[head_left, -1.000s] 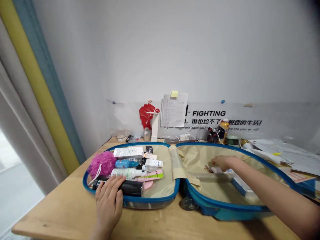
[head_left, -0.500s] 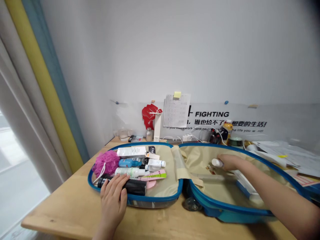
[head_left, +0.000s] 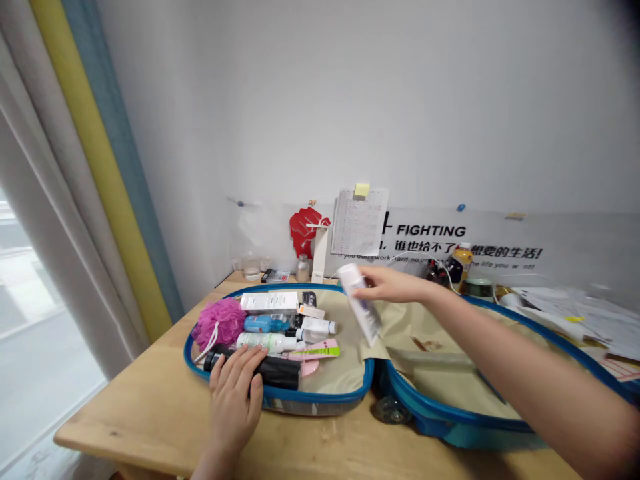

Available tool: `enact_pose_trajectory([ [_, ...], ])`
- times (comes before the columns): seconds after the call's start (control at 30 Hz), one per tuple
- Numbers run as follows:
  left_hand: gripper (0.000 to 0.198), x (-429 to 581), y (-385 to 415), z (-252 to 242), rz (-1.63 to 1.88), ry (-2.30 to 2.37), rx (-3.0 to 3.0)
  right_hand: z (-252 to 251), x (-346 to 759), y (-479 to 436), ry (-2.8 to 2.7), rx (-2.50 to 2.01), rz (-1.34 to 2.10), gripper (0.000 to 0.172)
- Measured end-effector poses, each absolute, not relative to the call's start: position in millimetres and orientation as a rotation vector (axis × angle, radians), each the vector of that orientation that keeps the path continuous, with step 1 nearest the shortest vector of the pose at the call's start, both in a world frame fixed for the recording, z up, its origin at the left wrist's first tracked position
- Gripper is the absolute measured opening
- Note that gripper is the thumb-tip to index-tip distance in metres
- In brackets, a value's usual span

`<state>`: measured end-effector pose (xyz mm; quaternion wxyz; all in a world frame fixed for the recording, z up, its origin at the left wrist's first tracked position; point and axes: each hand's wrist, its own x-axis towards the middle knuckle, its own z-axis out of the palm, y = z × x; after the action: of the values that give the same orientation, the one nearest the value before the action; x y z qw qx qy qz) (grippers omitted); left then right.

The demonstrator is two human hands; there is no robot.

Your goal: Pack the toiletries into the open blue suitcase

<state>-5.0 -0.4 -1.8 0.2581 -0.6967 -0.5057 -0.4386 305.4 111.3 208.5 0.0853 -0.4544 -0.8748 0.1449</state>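
A blue-rimmed suitcase [head_left: 367,383] lies opened out, with toiletries in its left half. My right hand [head_left: 383,285] grips a white tube [head_left: 360,303], tilted with its cap end up, above the suitcase's middle fold. My left hand [head_left: 239,377] lies over a black cylinder [head_left: 283,371] at the near edge, fingers stretched out. Around it are a purple bath puff [head_left: 220,321], a blue bottle [head_left: 264,324], a white-and-green bottle [head_left: 266,342], a pink-and-green tube [head_left: 317,349], a white box [head_left: 269,302] and a small white bottle [head_left: 319,325].
The suitcase stands on a wooden table [head_left: 140,407]. Behind it are a glass jar [head_left: 303,268], a white stand [head_left: 319,255] and a yellow-labelled bottle [head_left: 461,261]. Papers [head_left: 585,313] lie at the right. A curtain [head_left: 107,167] hangs at the left.
My right hand has moved left and up from the suitcase's right half, carrying the white tube to the middle fold. My left hand stays on the black cylinder. The view has shifted slightly.
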Motion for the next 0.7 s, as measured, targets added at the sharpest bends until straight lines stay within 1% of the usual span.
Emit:
enact_pose_trajectory([
  [0.07, 0.036, -4.9, -0.6, -2.1, -1.186, -1.374, -1.888, 201.8, 251.3, 113.8, -2.729, -1.186, 0.539, 0.048],
  [0.13, 0.035, -5.1, -0.8, -2.2, -1.181, -1.361, -1.883, 188.8, 200.9, 117.5, -2.819, -1.065, 0.588, 0.06],
  [0.17, 0.035, -5.3, -0.9, -2.1, -1.179, -1.353, -1.88, 180.9, 178.7, 119.2, -2.855, -1.025, 0.596, 0.063],
  [0.2, 0.034, -5.4, -0.9, -1.9, -1.176, -1.342, -1.877, 172.6, 159.0, 120.5, -2.889, -0.987, 0.599, 0.06],
  [0.33, 0.034, -5.4, -1.0, -0.9, -1.161, -1.333, -1.874, 142.2, 108.3, 121.6, -2.961, -0.886, 0.598, 0.039],
  [0.47, 0.034, -5.1, -0.7, -0.4, -1.167, -1.331, -1.87, 128.6, 96.9, 120.4, -2.954, -0.842, 0.659, 0.031],
  [0.57, 0.034, -4.9, -0.5, -1.0, -1.174, -1.332, -1.875, 136.9, 111.6, 124.6, -2.903, -0.831, 0.748, 0.026],
  [0.7, 0.035, -4.9, -1.3, -2.4, -1.172, -1.376, -1.89, 168.3, 175.2, 143.7, -2.735, -0.963, 0.783, 0.033],
])
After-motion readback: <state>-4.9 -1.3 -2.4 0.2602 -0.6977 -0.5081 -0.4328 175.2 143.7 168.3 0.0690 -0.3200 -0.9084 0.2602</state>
